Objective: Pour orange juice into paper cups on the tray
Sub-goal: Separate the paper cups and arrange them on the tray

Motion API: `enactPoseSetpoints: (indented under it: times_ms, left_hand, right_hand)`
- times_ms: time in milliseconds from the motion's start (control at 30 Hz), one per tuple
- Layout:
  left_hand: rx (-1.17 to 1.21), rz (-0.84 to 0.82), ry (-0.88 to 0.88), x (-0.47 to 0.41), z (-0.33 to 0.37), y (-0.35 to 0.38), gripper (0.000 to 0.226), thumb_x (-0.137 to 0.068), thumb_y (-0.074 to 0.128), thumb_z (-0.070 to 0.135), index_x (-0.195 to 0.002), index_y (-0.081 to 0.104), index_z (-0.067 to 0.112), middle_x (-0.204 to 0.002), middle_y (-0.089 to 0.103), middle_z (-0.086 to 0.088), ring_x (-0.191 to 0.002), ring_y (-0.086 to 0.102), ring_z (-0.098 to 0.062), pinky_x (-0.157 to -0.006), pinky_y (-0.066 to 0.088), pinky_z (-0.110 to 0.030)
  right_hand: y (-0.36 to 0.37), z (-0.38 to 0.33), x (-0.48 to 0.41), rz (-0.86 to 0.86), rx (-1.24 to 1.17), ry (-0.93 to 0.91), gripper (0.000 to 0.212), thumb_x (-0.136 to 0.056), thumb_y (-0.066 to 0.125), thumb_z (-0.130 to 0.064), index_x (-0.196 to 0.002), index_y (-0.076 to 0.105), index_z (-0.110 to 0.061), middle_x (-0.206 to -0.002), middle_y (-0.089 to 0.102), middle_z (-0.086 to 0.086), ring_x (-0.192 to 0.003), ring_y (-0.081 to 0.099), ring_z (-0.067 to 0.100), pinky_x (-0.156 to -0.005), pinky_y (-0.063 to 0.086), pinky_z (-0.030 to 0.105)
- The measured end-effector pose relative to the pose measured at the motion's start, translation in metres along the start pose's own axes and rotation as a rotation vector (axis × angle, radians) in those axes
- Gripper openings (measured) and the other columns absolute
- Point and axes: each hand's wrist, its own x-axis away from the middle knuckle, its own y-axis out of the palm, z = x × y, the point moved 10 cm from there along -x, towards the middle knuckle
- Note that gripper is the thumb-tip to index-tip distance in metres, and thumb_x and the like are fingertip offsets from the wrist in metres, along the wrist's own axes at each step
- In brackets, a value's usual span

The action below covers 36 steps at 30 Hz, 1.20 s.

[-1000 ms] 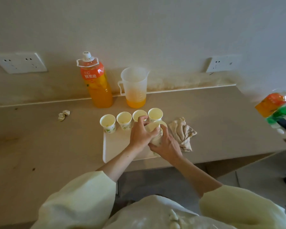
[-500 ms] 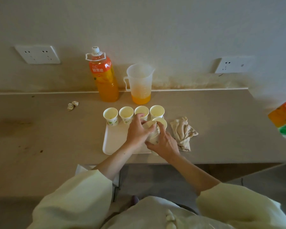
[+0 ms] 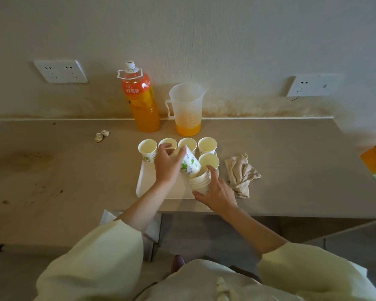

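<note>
— Where are the fingers?

— My left hand (image 3: 166,165) has its fingers (image 3: 164,146) curled round the rim end of 1 paper cup (image 3: 190,162). The cup is tilted, with its base sitting in the mouth of the stack (image 3: 200,181). My right hand (image 3: 218,192) wraps that stack at centre frame, over the near part of the tray (image 3: 144,183).

— How do I finish it cleanly?

— I'd hold the stack firm and twist the cup a little, so a 2nd doesn't follow. I wouldn't crush the rim. Then I'd stand it upright just left of the lone front cup (image 3: 208,160); 4 cups (image 3: 207,144) fill the back row.

— And the juice?

— Untouched at upper centre: the bottle (image 3: 142,101), and beside it the jug (image 3: 187,109) with a little juice. A cloth (image 3: 240,172) lies right of the tray for spills.
</note>
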Motion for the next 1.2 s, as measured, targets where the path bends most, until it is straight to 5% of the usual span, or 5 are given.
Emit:
enactPoseSetpoints:
  times_ms: [133, 467, 833, 1200]
  left_hand:
    - [0.002, 0.115, 0.002, -0.016, -0.01, -0.023, 0.055, -0.082, 0.071, 0.036, -0.124, 0.05, 0.008, -0.116, 0.058, -0.005, -0.107, 0.056, -0.019, -0.081, 0.04, -0.022]
    - [-0.359, -0.166, 0.177, -0.014, -0.04, 0.034, 0.058, -0.072, 0.08, 0.033, -0.117, 0.054, 0.009, -0.116, 0.056, -0.009, -0.113, 0.049, -0.026, -0.096, 0.042, -0.039]
    - [-0.573, -0.187, 0.124, -0.022, -0.054, 0.051, 0.063, -0.075, 0.074, 0.045, -0.126, 0.045, 0.02, -0.128, 0.053, 0.001, -0.118, 0.049, -0.027, -0.083, 0.045, -0.041]
    - [-0.509, -0.22, 0.155, -0.027, -0.058, 0.067, 0.07, -0.074, 0.077, 0.04, -0.131, 0.041, 0.018, -0.133, 0.048, -0.003, -0.121, 0.046, -0.025, -0.083, 0.046, -0.041]
  right_hand:
    - [-0.006, 0.015, 0.005, 0.035, -0.049, 0.021, 0.091, -0.078, 0.073, -0.049, -0.146, 0.02, -0.021, -0.131, 0.057, 0.007, -0.11, 0.062, 0.028, -0.084, 0.053, 0.04]
    - [-0.022, 0.026, 0.012, 0.103, -0.19, -0.011, 0.093, -0.076, 0.079, -0.042, -0.148, 0.023, -0.023, -0.141, 0.048, 0.002, -0.12, 0.056, 0.023, -0.093, 0.053, 0.042]
    - [-0.022, 0.04, 0.009, 0.11, -0.178, 0.042, 0.09, -0.073, 0.081, -0.044, -0.143, 0.028, -0.024, -0.14, 0.05, -0.003, -0.122, 0.055, 0.019, -0.095, 0.05, 0.038]
    - [-0.014, 0.038, 0.005, 0.081, -0.141, 0.013, 0.091, -0.074, 0.08, -0.047, -0.143, 0.027, -0.022, -0.14, 0.05, -0.002, -0.122, 0.055, 0.019, -0.096, 0.051, 0.036]
